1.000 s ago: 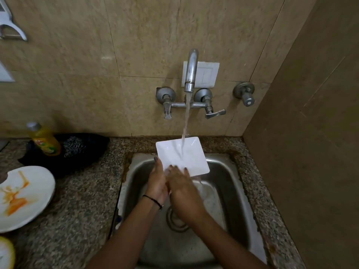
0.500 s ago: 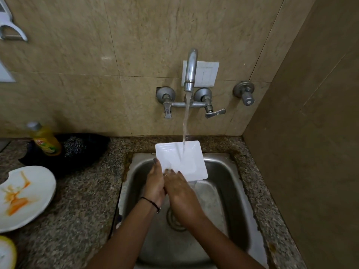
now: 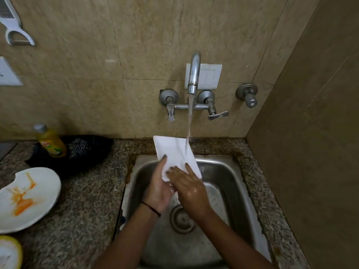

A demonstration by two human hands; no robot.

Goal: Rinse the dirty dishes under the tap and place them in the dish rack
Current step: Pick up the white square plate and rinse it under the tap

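A square white plate (image 3: pixel 174 150) is held tilted over the steel sink (image 3: pixel 229 183), and water from the wall tap (image 3: pixel 194 74) runs onto its upper right part. My left hand (image 3: pixel 158 188) grips the plate's lower left edge, thumb on its face. My right hand (image 3: pixel 189 188) lies on the plate's lower part with its fingers spread on the surface. A dirty white plate (image 3: pixel 25 197) with orange smears sits on the counter at the left. No dish rack is in view.
A yellow dish-soap bottle (image 3: pixel 50 141) and a steel scrubber (image 3: pixel 79 148) on a black cloth stand at the counter's back left. A yellow-rimmed dish (image 3: pixel 8 253) shows at the bottom left edge. A brown wall closes the right side. The sink drain (image 3: pixel 181 218) is bare.
The plate has turned and tilted so it appears narrower and shifted left, and the water now strikes near its right edge. Both hands stay on its lower part.
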